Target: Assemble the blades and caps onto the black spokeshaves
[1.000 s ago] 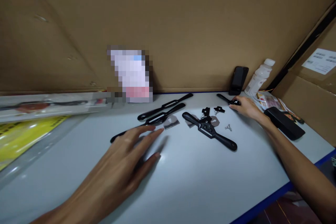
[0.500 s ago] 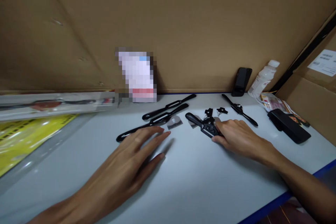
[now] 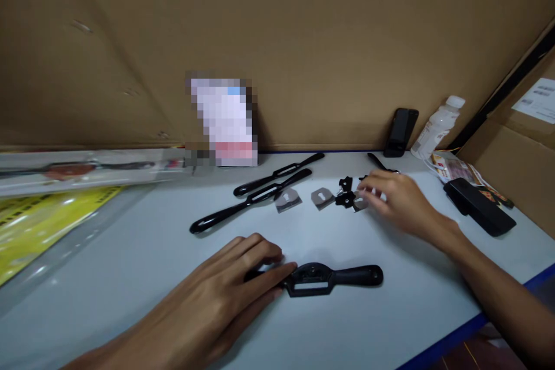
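A pale grey tabletop (image 3: 130, 254) with a blue front edge runs up to a wall of brown cardboard (image 3: 303, 40). Near the front lies a black spokeshave (image 3: 323, 278). The left hand (image 3: 234, 289) curls closed over its left handle. Beyond the spokeshave, the right hand (image 3: 396, 199) hovers with bent fingers over a black knob (image 3: 346, 199). Motion blur hides whether it grips anything. Behind the spokeshave lie two grey blades (image 3: 287, 200) and two bare black frames (image 3: 254, 198). Far right of it stand a phone (image 3: 401, 132) and a white bottle (image 3: 437, 126). A black case (image 3: 479, 206) lies nearby. Far left lies yellow packaging (image 3: 39, 225).
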{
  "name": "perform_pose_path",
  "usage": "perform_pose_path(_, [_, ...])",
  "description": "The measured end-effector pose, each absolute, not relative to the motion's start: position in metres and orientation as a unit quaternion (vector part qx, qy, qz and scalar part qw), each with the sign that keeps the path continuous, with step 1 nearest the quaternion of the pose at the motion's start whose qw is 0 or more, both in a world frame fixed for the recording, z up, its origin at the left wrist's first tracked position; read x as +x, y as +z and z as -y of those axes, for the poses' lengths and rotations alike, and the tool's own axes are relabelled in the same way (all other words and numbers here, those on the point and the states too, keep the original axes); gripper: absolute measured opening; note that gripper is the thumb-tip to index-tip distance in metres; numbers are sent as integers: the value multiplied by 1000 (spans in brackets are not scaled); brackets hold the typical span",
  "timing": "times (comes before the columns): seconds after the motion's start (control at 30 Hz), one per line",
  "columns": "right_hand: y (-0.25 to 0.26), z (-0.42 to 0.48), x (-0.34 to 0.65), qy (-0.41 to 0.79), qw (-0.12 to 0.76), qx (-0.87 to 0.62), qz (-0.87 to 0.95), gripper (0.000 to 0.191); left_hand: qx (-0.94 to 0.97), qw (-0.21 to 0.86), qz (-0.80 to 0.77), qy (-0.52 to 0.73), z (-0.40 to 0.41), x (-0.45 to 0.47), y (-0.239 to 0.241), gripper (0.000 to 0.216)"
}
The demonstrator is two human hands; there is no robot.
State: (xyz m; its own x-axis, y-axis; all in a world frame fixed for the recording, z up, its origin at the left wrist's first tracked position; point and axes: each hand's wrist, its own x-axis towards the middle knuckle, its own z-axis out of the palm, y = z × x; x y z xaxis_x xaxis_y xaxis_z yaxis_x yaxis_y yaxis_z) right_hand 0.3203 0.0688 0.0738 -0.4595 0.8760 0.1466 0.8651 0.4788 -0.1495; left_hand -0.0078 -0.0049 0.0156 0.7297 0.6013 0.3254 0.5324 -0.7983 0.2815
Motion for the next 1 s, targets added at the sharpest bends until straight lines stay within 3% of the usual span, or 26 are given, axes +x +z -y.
perform_pose_path(0.1, [63,-96,339,-4,109,-556,824,32,925,87,-307,208,4,-8,15,38])
perform_pose_path(0.33, [60,-103,345,34,72,-546,834,41,925,88,-304,211,4,-8,14,39])
perform_pose_path(0.63, [75,-52,299,84,29,-411,907,25,923,91,-306,214,3,-6,16,38])
perform_pose_path(0.83, [78,-58,309,1,-19,-459,888,35,924,99,-306,208,4,-6,18,40])
perform_pose_path(1.0, [69,-68,317,-1,83,-464,882,30,921,103,-308,215,3,-4,18,40])
